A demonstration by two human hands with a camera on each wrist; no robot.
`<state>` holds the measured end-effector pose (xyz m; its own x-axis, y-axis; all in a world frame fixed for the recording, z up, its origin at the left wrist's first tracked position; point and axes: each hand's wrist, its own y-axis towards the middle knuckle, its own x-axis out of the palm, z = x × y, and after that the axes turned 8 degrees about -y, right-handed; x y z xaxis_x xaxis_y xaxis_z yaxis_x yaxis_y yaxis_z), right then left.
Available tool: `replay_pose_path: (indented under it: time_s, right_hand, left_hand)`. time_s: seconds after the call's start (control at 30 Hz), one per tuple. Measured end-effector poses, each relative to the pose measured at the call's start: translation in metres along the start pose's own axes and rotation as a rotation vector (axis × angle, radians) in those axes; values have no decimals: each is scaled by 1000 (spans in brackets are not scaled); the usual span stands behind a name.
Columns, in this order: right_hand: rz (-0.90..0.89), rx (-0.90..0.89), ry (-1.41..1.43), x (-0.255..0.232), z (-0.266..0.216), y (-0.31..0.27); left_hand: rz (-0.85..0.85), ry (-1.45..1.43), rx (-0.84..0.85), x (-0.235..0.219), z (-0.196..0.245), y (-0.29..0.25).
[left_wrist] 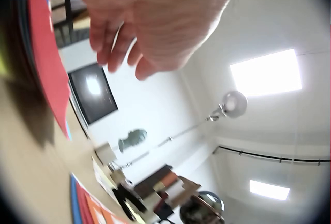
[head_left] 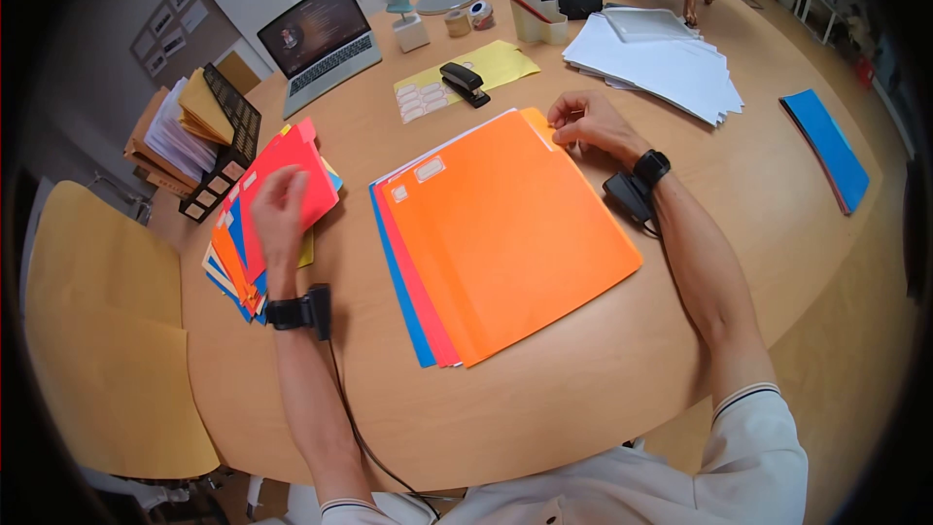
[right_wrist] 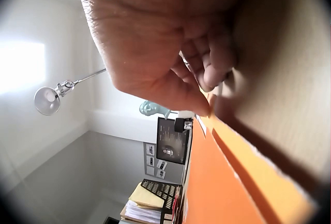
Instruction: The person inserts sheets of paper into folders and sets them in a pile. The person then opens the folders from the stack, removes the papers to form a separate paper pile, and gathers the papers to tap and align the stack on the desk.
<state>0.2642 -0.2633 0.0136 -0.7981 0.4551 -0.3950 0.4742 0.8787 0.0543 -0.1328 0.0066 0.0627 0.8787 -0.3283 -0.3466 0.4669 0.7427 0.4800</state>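
An orange folder with two white labels lies on top of a red folder and a blue folder in the middle of the desk. At its upper right edge my right hand pinches the orange folder's tab side between thumb and fingers. From the right wrist view, the thumb sits right at the folder's edge. My left hand hovers over a fanned pile of folders with a red folder on top. Its fingers are loosely bent, with nothing held.
A laptop stands at the back left, beside a black file rack. A black stapler rests near a yellow label sheet. White papers lie at the back right, and blue folders near the right edge.
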Motion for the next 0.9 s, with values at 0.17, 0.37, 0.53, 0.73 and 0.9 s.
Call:
replay_pose_path:
  time_s: [0.17,0.37,0.53,0.73,0.9]
  right_hand:
    - [-85,29,19,-8,-1,-5]
    - [-192,-38,27,-10,10,0]
    - [-121,-24,43,-5,6,-3]
    - [-2,-113,-115,13,0,2]
    - [39,-320,-145,29,-33,-13]
  left_hand:
    - [-605,-245,-108,99,17,-42]
    - [-669,215,146,124,9,-59]
    - [-625,233,150,124,12,-59]
    - [-539,185,146,122,12,-58]
    - [-430,-69,56,125,-14,-56]
